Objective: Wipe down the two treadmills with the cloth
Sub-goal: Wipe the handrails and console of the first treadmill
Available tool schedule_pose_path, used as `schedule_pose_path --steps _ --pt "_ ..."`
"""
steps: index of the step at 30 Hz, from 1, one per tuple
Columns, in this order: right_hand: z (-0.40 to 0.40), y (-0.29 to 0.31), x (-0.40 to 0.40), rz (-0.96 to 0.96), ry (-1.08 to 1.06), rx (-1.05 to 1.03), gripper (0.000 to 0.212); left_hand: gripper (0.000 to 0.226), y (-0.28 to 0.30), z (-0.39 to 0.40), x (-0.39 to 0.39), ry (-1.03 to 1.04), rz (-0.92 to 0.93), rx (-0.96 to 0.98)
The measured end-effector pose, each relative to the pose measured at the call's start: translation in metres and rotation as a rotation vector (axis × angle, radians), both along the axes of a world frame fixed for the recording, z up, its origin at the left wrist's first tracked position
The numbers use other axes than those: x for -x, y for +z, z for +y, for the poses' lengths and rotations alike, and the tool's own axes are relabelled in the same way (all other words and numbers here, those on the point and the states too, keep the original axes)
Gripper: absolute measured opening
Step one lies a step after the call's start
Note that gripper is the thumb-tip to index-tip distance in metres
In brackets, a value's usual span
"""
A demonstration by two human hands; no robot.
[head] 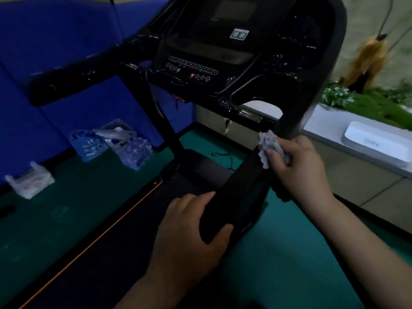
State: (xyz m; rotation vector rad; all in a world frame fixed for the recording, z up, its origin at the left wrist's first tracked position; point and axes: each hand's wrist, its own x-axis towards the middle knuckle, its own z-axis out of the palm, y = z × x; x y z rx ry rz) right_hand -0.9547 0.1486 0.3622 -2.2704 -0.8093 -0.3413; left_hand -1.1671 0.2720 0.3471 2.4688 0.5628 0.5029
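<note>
Treadmill (223, 63) handrail wiped with cloth (266, 144)
Cloth is pinched by right hand (298, 166); rail (236, 197) is gripped by left hand (191, 230)

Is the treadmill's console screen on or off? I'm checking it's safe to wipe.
Apparently off: the black treadmill's console screen is dark and blank, with no readout showing. The room is dim, so standby cannot be ruled out.

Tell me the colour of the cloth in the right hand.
Light grey, a crumpled cloth gripped by the right hand; the head view shows it.
</note>
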Motion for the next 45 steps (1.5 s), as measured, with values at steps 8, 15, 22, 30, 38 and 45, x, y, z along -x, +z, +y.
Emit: schedule_pose_path --steps 8,15,22,30,38,45 --pt "0.012 -0.003 0.088 0.086 -0.153 -0.045 0.029 0.079 -0.016 0.031 0.012 -0.301 -0.069 0.148" --pt "0.010 0.001 0.135 0.141 0.007 -0.011 0.030 0.089 -0.021 0.034 0.019 -0.372 -0.107 0.209" --pt "0.027 0.012 0.097 0.093 -0.079 0.073 0.028 0.084 -0.018 0.027 0.019 -0.272 -0.126 0.202" --pt "0.020 0.008 0.125 0.146 0.005 0.006 0.023 0.081 -0.014 0.022 0.021 -0.224 -0.064 0.211" --pt "0.015 0.025 0.152 0.351 0.035 -0.171 0.034 0.047 0.015 0.038 0.033 -0.265 -0.090 0.493" --pt "0.048 0.038 0.173 0.301 0.100 -0.230 0.046 0.027 0.046 0.041 0.019 -0.146 -0.360 0.848"
